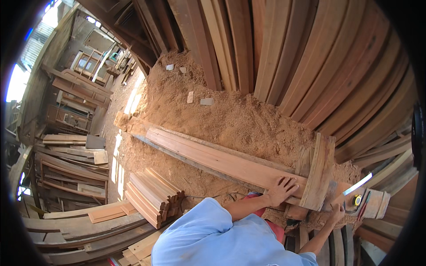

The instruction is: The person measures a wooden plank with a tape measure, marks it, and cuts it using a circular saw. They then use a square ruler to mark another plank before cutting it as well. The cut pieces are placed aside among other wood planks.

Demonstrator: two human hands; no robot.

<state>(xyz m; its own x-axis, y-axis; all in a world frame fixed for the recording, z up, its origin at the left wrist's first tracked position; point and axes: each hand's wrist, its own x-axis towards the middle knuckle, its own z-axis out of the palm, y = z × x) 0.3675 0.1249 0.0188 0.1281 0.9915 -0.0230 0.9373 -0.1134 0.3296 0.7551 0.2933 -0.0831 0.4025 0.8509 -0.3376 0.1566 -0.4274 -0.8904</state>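
A long reddish plank point(222, 160) with grooved lines along its length lies slantwise on a low wooden bench. My left hand point(282, 190) rests on the plank's near end, palm down with fingers spread. Across that end stands a thick, rough wooden block point(318, 172). My right hand point(337, 213) is to the right of the block, at the bench's near edge. Its fingers are curled together, and whatever they may hold is too small to make out. Close to it lie a yellow tape measure point(356, 200) and a thin red tool point(364, 205).
Sawdust point(208, 119) covers the floor beyond the bench. Tall boards point(306, 62) lean along the far right side. A stack of cut wooden pieces point(153, 195) stands at my left, near more piled planks point(97, 232). A bright, flat strip point(357, 184) sticks up beyond the tape measure.
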